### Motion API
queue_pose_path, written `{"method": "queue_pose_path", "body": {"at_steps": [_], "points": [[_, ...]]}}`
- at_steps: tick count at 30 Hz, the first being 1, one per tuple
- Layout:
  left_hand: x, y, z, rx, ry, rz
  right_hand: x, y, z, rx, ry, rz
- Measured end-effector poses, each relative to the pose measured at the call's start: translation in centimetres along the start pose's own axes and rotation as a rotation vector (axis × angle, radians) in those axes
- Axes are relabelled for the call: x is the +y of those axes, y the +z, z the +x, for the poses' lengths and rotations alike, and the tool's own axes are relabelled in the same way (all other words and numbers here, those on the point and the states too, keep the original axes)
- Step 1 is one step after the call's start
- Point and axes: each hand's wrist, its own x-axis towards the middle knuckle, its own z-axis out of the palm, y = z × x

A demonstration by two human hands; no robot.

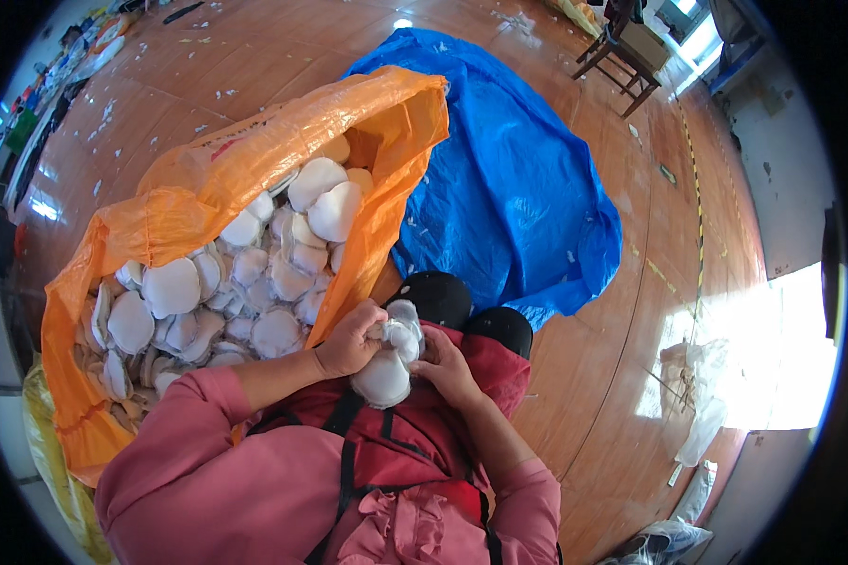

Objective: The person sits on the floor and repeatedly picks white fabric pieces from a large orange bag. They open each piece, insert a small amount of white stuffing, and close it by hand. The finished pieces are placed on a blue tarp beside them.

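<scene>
Over my lap, both hands are closed on a small bunch of white rounded fabric pads [383, 380]. My left hand [350, 341] pinches the upper left edge of the bunch. From the other side, the fingers of my right hand [448, 368] grip its right edge. One smooth, domed pad hangs lowest, and the upper ones look folded and crumpled together. Just left of my left arm lies a wide-mouthed orange woven sack [283, 137], filled with many similar white pads [171, 287]. How the pads are joined is hidden by my fingers.
A blue plastic sheet or sack [509, 179] spreads on the tiled floor [612, 377] beyond my knees. A wooden chair [624, 56] stands at the far right. Yellow sacking [52, 461] lies at the left, clear plastic bags [702, 428] at the right. White scraps dot the floor.
</scene>
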Motion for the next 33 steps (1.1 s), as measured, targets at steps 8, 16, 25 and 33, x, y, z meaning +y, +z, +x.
{"method": "queue_pose_path", "body": {"at_steps": [8,16,25,33], "points": [[0.4,-0.4,-0.3,-0.014,-0.269,-0.176,-1.3,2.5,1.1,0.241,-0.09,-0.656],[1.0,0.8,-0.4,0.106,-0.151,-0.128,-0.5,3.6,1.5,0.333,-0.136,-0.625],[3.2,0.5,-0.5,0.13,0.013,-0.059,0.3,3.8,1.2,0.379,-0.22,-0.558],[3.8,0.6,0.1,0.12,0.074,0.056,1.5,4.6,1.0,0.442,-0.286,-0.389]]}}
